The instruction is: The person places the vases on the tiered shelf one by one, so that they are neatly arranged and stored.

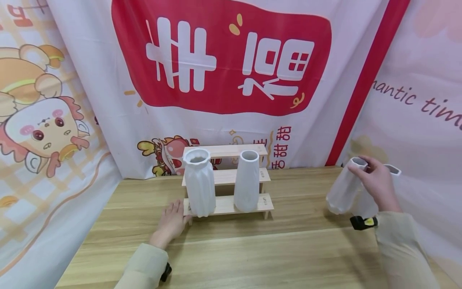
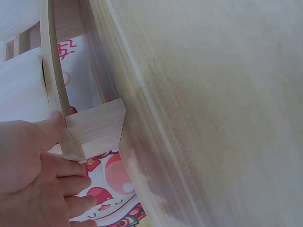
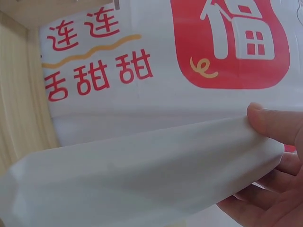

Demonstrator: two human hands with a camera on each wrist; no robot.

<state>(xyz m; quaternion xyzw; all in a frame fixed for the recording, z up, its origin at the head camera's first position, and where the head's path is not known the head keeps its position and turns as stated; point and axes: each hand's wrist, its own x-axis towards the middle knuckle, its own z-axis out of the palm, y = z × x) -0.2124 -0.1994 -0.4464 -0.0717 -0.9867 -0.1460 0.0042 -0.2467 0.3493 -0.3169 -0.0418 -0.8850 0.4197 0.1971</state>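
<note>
My right hand (image 1: pixel 379 182) grips a white tapered vase (image 1: pixel 343 188) near its rim, thumb on one side and fingers on the other. In the head view this vase leans; I cannot tell if its base touches the table. A second white vase (image 1: pixel 394 170) is partly hidden behind that hand. My left hand (image 1: pixel 171 220) is at the left end of the lowest step of a three-step wooden stand (image 1: pixel 224 205), thumb and fingers about the board's end (image 2: pixel 73 146). On the stand are a fluted white vase (image 1: pixel 200 184) with a flared neck and a smooth tapered white vase (image 1: pixel 247 180).
The stand is on a wood-grain table (image 1: pixel 245 257), near its back edge. Behind it hangs a printed cloth (image 1: pixel 223 116) with a red panel, and more printed cloth (image 1: pixel 426 140) borders the right side. Black straps (image 1: pixel 362 222) are around the wrists.
</note>
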